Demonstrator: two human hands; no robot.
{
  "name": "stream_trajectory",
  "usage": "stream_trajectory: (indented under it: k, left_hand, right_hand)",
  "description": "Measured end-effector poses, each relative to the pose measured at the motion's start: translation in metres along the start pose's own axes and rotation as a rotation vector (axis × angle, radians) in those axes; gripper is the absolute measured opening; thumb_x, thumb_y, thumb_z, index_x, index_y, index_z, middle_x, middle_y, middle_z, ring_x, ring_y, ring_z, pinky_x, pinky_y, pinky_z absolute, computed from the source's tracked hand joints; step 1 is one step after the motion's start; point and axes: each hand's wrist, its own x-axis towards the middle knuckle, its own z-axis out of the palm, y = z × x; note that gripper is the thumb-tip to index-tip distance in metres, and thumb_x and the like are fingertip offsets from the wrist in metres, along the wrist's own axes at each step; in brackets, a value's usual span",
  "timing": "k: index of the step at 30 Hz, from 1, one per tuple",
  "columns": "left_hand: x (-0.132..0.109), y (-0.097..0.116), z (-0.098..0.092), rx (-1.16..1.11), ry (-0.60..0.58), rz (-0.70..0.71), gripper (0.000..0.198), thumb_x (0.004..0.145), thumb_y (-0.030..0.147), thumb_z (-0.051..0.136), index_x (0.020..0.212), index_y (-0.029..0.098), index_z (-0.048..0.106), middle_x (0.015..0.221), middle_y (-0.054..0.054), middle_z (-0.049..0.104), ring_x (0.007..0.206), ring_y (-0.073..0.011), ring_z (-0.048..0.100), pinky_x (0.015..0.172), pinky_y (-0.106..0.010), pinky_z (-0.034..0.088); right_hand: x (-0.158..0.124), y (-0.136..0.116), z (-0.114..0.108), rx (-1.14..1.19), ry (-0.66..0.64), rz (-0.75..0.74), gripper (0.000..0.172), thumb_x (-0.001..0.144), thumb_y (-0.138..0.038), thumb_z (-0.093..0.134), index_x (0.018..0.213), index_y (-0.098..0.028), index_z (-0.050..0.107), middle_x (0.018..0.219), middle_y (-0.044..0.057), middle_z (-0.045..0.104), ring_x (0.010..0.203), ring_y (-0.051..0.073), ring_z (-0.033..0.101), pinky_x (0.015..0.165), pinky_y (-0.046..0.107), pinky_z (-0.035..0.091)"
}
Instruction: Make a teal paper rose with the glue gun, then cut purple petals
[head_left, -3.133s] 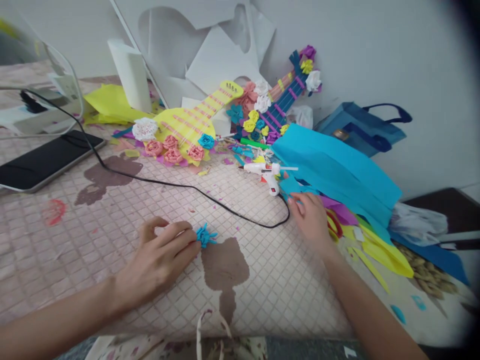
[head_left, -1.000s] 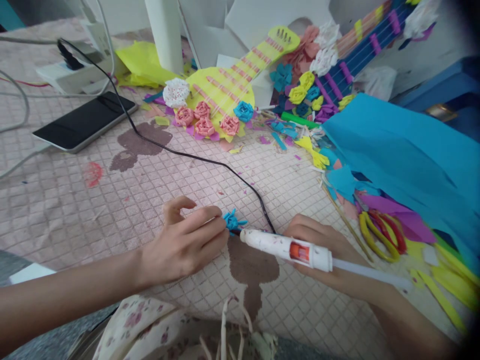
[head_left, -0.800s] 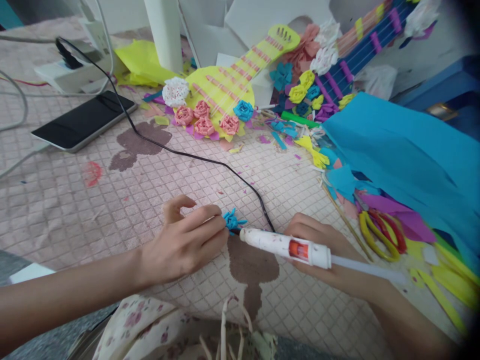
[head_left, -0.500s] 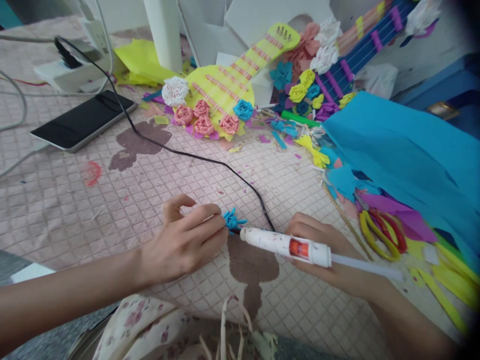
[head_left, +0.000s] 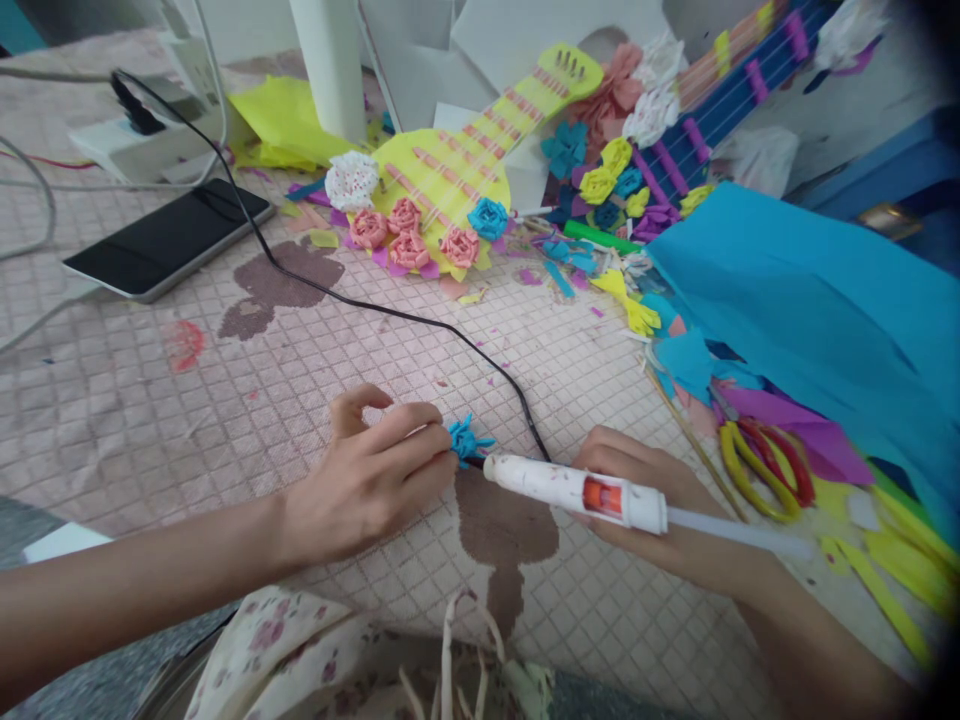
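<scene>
2 bare hands work above the table, close to its near edge. The left hand has its fingertips closed upon the side of a small blue paper flower, and 1 finger on the far side is curled away from it. The right hand is wrapped around a white glue gun; the barrel partly hides the grip. Its dark nozzle reaches the lower side of the flower, but whether they touch I cannot tell. From the back of the gun, a pale glue stick comes out.

A black cable crosses the table from the white power strip, by the far left corner, to the gun. The black phone lies toward the left edge. Toward the far edge is a yellow paper guitar with 4 pink flowers, 1 blue and 1 white. Toward the right edge lie scissors with yellow and red handles, near a large blue sheet.
</scene>
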Motion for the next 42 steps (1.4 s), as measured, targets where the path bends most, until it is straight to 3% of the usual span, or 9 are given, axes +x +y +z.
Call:
stream_trajectory:
  k: [5, 13, 26, 34, 37, 42]
  left_hand:
    - [-0.001, -0.002, 0.004, -0.080, 0.015, -0.043, 0.014, 0.091, 0.012, 0.050, 0.088, 0.020, 0.062, 0.084, 0.000, 0.067, 0.089, -0.0194, 0.058, 0.080, -0.041, 0.030]
    - [0.003, -0.004, 0.006, -0.279, -0.012, -0.190, 0.008, 0.088, 0.024, 0.059, 0.081, 0.021, 0.062, 0.084, 0.001, 0.066, 0.090, -0.0194, 0.055, 0.083, -0.041, 0.028]
    - [0.010, -0.005, 0.004, -0.436, -0.114, -0.335, 0.003, 0.082, 0.022, 0.064, 0.079, 0.021, 0.063, 0.086, 0.000, 0.063, 0.089, -0.0188, 0.051, 0.081, -0.036, 0.033]
    - [0.012, -0.005, 0.002, -0.434, -0.142, -0.333, 0.005, 0.083, 0.023, 0.062, 0.079, 0.021, 0.064, 0.086, -0.001, 0.062, 0.090, -0.0190, 0.050, 0.080, -0.035, 0.033]
    - [0.013, -0.005, 0.002, -0.415, -0.144, -0.322, 0.005, 0.084, 0.022, 0.062, 0.079, 0.021, 0.063, 0.085, 0.000, 0.062, 0.089, -0.0189, 0.050, 0.079, -0.036, 0.032]
    - [0.014, -0.004, 0.002, -0.402, -0.160, -0.328, 0.004, 0.083, 0.021, 0.062, 0.078, 0.021, 0.062, 0.084, 0.000, 0.062, 0.089, -0.0191, 0.051, 0.080, -0.037, 0.032]
  right_hand:
    - [-0.002, 0.001, -0.001, 0.023, 0.002, -0.047, 0.012, 0.090, -0.033, 0.052, 0.086, -0.021, 0.054, 0.079, 0.000, 0.054, 0.069, 0.012, 0.054, 0.058, 0.025, 0.037]
    - [-0.005, 0.006, 0.000, 0.041, 0.015, -0.046, 0.016, 0.088, -0.037, 0.053, 0.088, -0.021, 0.057, 0.081, 0.001, 0.057, 0.070, 0.013, 0.056, 0.057, 0.025, 0.039]
    - [-0.008, 0.006, -0.001, 0.070, 0.032, -0.046, 0.014, 0.087, -0.035, 0.054, 0.089, -0.022, 0.058, 0.080, 0.001, 0.058, 0.068, 0.013, 0.056, 0.056, 0.026, 0.040]
    - [-0.010, 0.003, -0.003, 0.079, 0.084, -0.015, 0.010, 0.086, -0.033, 0.056, 0.084, -0.023, 0.056, 0.076, 0.000, 0.056, 0.065, 0.013, 0.054, 0.054, 0.025, 0.040]
    - [-0.013, 0.006, -0.002, 0.006, 0.201, 0.050, 0.013, 0.084, -0.033, 0.058, 0.077, -0.023, 0.053, 0.071, 0.000, 0.054, 0.065, 0.015, 0.054, 0.056, 0.028, 0.042]
    - [-0.004, 0.026, -0.005, -0.072, 0.577, 0.230, 0.017, 0.083, -0.040, 0.056, 0.085, -0.024, 0.058, 0.071, 0.002, 0.061, 0.071, 0.023, 0.059, 0.060, 0.034, 0.046]
